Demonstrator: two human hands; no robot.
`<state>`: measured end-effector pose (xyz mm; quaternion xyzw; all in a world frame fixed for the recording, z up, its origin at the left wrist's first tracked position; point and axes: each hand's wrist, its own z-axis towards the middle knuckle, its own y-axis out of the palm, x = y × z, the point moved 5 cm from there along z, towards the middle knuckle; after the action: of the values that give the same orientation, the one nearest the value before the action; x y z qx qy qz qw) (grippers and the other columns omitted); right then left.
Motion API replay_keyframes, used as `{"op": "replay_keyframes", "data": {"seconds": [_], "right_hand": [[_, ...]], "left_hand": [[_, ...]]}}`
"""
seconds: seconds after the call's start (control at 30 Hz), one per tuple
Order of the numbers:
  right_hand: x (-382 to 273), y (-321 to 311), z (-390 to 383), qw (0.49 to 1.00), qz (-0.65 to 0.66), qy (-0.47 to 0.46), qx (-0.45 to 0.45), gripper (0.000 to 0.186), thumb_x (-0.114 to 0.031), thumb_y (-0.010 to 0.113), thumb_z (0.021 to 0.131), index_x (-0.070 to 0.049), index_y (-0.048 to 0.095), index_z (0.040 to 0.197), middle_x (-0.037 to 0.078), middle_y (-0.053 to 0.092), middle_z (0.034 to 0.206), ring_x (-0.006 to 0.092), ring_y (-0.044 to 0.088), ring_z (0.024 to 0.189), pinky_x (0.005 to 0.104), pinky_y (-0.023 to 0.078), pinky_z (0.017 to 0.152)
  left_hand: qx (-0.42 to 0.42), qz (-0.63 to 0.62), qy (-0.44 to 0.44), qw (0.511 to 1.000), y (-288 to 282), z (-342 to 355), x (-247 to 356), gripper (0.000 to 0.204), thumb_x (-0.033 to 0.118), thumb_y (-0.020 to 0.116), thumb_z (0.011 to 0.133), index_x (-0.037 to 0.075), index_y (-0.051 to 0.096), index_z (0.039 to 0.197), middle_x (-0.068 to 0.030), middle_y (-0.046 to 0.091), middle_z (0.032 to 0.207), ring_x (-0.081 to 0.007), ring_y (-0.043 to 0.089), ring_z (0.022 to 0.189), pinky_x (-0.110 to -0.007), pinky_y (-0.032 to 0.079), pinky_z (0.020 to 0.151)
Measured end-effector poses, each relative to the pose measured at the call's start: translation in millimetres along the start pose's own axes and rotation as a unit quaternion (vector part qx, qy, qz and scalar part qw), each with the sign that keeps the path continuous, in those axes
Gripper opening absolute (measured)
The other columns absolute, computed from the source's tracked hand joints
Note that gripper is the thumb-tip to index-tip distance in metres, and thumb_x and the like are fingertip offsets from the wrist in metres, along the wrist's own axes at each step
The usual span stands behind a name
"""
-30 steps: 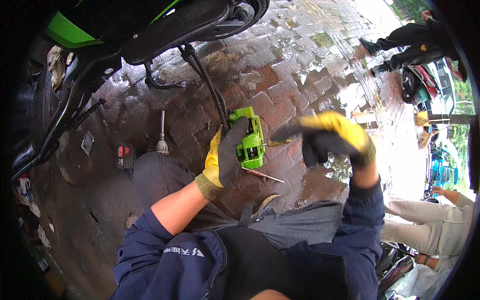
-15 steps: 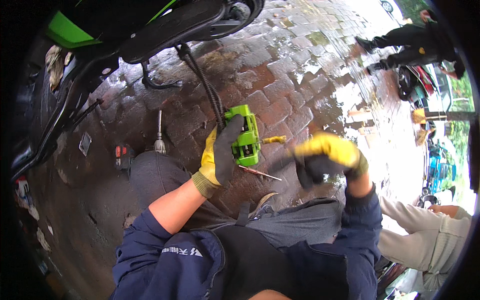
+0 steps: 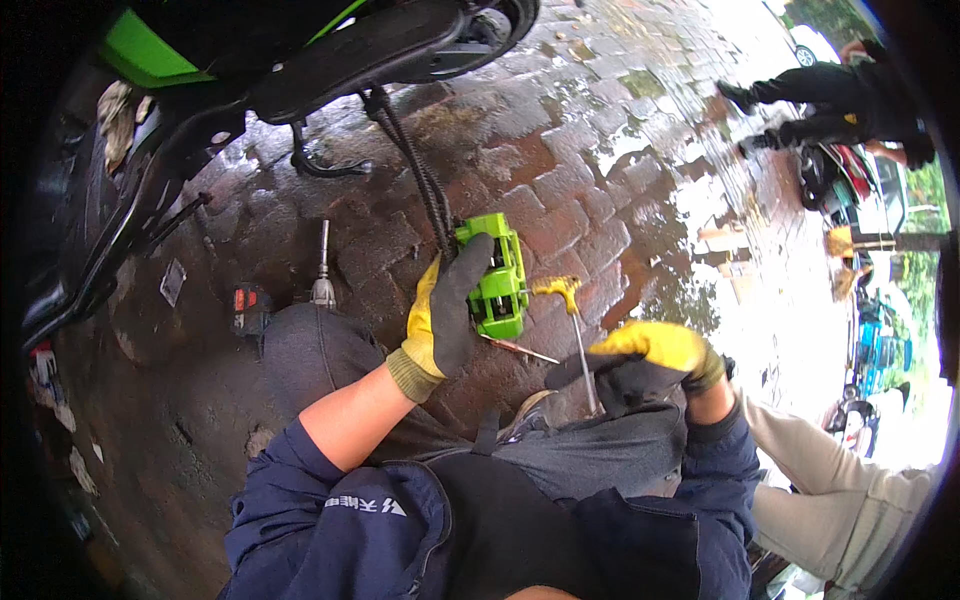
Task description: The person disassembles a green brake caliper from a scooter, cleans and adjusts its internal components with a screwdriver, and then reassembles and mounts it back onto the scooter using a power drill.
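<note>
My gloved left hand (image 3: 445, 310) grips a green brake caliper (image 3: 503, 265) attached to two dark hoses (image 3: 425, 185). A yellow-handled T-shaped hex wrench (image 3: 553, 287) sticks out of the caliper's right side, its long steel shaft angled down toward me. My gloved right hand (image 3: 640, 365) is at that shaft's lower part, forefinger extended leftward; whether its other fingers grip the shaft is unclear. A thin tool (image 3: 535, 355) lies on the pavers under the caliper. A cordless power tool (image 3: 250, 310) and a metal tool (image 3: 322, 270) lie left of my knee.
A black and green scooter (image 3: 340, 60) fills the upper left, above wet brick paving (image 3: 550, 220). A dark-clad person (image 3: 820, 105) is at upper right; another person's beige-clad leg (image 3: 820, 500) is at lower right. Parked vehicles (image 3: 860, 190) and a broom (image 3: 840, 242) line the right side.
My right hand has moved down toward my lap. The wrench's long shaft has swung into view, angled downward. My left hand and the caliper stay nearly in place.
</note>
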<state>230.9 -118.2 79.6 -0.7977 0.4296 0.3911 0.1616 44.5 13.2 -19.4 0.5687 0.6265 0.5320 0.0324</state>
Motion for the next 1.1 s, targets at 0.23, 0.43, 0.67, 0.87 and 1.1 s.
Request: {"op": "replay_keyframes", "data": {"seconds": [0.23,0.43,0.67,0.87,1.1], "right_hand": [[-86,-82,54,0.987,-0.019,-0.148,0.057,0.057,-0.03,0.063,0.098,0.014,0.065,0.136,0.007,0.071,0.069,0.0094,0.061,0.056,0.0229,0.044,0.048],[15,-71,83,0.974,0.182,-0.076,0.112,0.061,-0.02,0.061,0.099,0.005,0.052,0.154,-0.003,0.059,0.073,0.007,0.056,0.064,0.0248,0.047,0.058],[-42,-26,44,0.772,-0.458,-0.198,0.394,0.053,-0.014,0.08,0.089,-0.014,0.068,0.14,0.017,0.067,0.137,0.0341,0.063,0.129,0.0448,0.049,0.109],[-33,-28,46,0.801,-0.368,-0.293,0.371,0.056,-0.026,0.085,0.08,-0.006,0.073,0.13,0.016,0.072,0.132,0.0379,0.064,0.132,0.0479,0.048,0.112],[-11,-18,52,0.895,-0.136,-0.172,0.388,0.029,-0.017,0.069,0.096,-0.004,0.077,0.12,0.012,0.08,0.111,0.027,0.078,0.093,0.0358,0.059,0.084]], "left_hand": [[-0.016,-0.012,-0.001,1.0,7,-7,5,0.039,0.042,0.057,0.109,0.009,0.066,0.127,-0.0048,0.071,0.103,-0.0187,0.071,0.087,-0.036,0.06,0.078],[-0.017,-0.021,-0.018,0.999,-3,-5,5,0.04,0.042,0.059,0.107,0.007,0.069,0.124,-0.0047,0.072,0.101,-0.018,0.071,0.084,-0.036,0.06,0.077],[-0.041,-0.053,-0.015,0.998,-1,-3,5,0.04,0.041,0.059,0.108,0.006,0.067,0.127,-0.0065,0.073,0.105,-0.0199,0.073,0.089,-0.039,0.062,0.08],[-0.05,-0.065,-0.026,0.996,1,-9,11,0.039,0.04,0.06,0.108,0.006,0.067,0.128,-0.0064,0.073,0.105,-0.02,0.073,0.091,-0.041,0.063,0.081],[-0.028,-0.066,0.013,0.997,1,-5,7,0.035,0.035,0.064,0.106,0.007,0.068,0.127,-0.0053,0.073,0.106,-0.0184,0.073,0.09,-0.038,0.061,0.082]]}}
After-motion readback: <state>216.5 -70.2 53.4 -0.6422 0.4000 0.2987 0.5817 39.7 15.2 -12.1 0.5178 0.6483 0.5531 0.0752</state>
